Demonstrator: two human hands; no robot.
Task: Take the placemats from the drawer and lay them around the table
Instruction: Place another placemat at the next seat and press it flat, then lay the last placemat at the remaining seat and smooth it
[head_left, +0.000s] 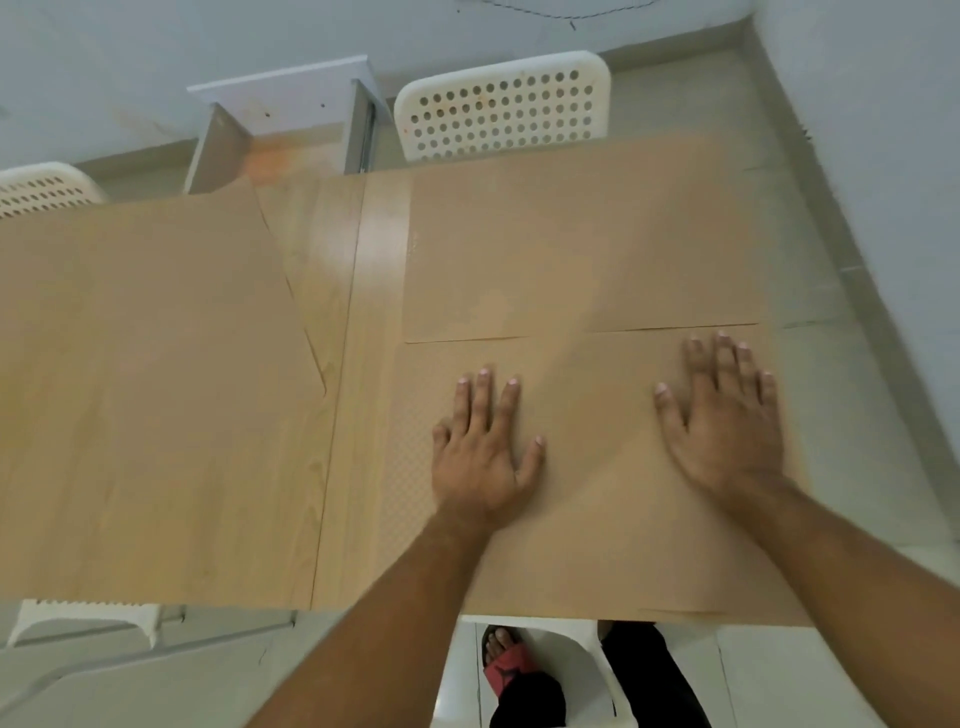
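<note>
Both hands flat, fingers spread, on near placemat (597, 467): left hand (480, 457), right hand (727, 426). 2nd placemat (582, 244) beyond it, 3rd (140, 364) at left on tabletop (337, 364). White perforated chair (501, 106) behind.

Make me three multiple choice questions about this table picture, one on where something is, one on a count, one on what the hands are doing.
1. Where is the placemat under the hands?
A. near right part of the table
B. far left corner
C. on a chair

2. How many white chairs with round holes show beyond the table's far edge?
A. none
B. two
C. five

3. What are the hands doing?
A. gripping a cup
B. pressing flat, fingers spread
C. clenched into fists

Answers:
1 A: the near placemat lies at the table edge closest to the person.
2 B: one chair far centre, another chair far left.
3 B: the left hand and right hand lie open, palms down on the mat.
</note>
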